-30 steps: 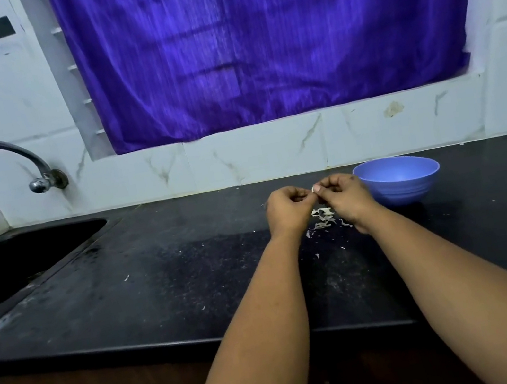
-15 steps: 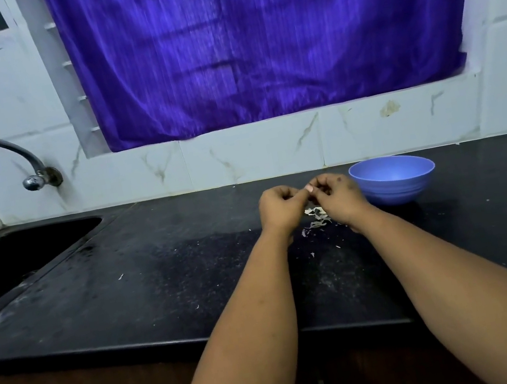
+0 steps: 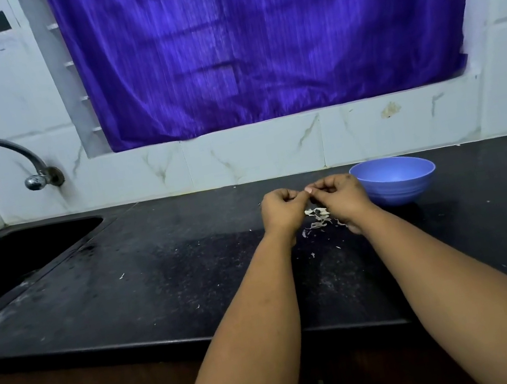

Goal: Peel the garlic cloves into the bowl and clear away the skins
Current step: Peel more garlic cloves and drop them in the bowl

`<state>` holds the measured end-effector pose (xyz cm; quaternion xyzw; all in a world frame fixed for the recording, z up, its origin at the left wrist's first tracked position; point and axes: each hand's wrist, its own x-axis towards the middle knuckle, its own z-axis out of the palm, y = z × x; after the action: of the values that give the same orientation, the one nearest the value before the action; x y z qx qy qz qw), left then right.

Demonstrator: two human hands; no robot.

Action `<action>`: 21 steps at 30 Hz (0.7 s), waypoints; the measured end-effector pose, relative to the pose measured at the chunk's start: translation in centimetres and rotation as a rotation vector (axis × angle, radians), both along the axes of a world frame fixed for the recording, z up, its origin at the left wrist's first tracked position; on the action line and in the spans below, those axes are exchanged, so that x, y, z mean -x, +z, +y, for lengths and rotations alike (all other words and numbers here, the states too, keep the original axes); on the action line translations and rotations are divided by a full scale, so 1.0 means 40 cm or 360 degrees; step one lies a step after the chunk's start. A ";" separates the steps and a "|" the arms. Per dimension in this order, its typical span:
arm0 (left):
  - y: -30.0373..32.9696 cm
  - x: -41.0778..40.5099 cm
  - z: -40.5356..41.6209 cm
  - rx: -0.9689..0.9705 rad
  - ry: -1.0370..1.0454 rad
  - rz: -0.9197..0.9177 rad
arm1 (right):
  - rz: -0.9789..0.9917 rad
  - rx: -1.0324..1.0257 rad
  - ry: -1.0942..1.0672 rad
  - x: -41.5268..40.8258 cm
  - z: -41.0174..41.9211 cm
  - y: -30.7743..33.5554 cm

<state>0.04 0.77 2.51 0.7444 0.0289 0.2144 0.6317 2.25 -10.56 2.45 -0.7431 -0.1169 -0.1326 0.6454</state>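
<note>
Left hand point(image 3: 282, 208) and right hand point(image 3: 341, 196), fingers curled, together pinch a small pale garlic clove point(image 3: 308, 190) above papery white skins point(image 3: 317, 217); round blue plastic bowl point(image 3: 394, 180) just right.

Both forearms are bare right up to the lower edge of the picture, at 5 and 7 o'clock. The left hand point(image 3: 282, 208) and right hand point(image 3: 341, 198) wear no gloves, rings or wristbands.

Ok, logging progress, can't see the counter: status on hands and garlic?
Both hands pinching one garlic clove. Skins piled beneath. Bowl right, unobstructed.
</note>
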 end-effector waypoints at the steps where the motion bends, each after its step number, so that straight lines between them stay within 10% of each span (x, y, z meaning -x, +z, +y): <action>1: 0.004 0.003 -0.001 0.0135 -0.0053 0.0034 | 0.0004 -0.0041 0.0002 0.000 0.001 0.001; 21: 0.031 0.015 0.008 0.1141 -0.0335 0.0520 | -0.0639 0.0884 -0.0166 -0.005 0.011 0.000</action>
<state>-0.55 1.08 3.74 0.5003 0.1255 0.0039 0.8567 2.47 -10.12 2.45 -0.8545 -0.2350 -0.2722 0.3748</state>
